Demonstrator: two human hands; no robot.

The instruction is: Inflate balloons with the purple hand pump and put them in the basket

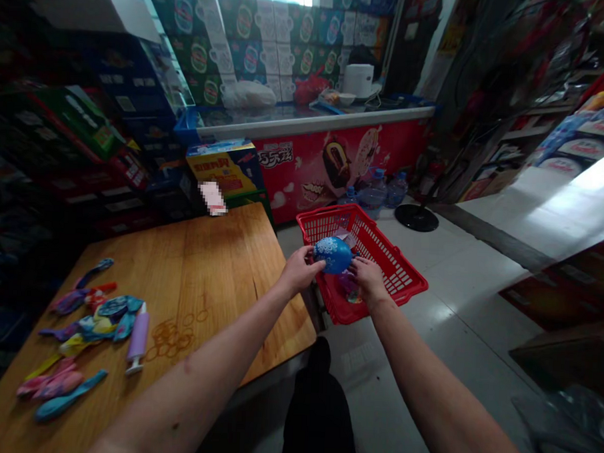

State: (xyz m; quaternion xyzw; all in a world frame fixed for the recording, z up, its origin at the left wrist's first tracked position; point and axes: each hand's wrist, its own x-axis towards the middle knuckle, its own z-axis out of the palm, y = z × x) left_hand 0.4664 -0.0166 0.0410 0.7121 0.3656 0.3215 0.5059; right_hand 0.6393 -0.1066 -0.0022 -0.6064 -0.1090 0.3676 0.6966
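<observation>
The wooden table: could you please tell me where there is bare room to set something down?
The far part of the wooden table is bare, bordered by the rubber bands and its far edge. The left is crowded with deflated balloons and a purple balloon pump.

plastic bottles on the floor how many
3. All stand on the floor against the red freezer: a small bottle behind the red basket, then a bigger bottle and another bigger bottle to its right. Others may be hidden behind the basket.
</observation>
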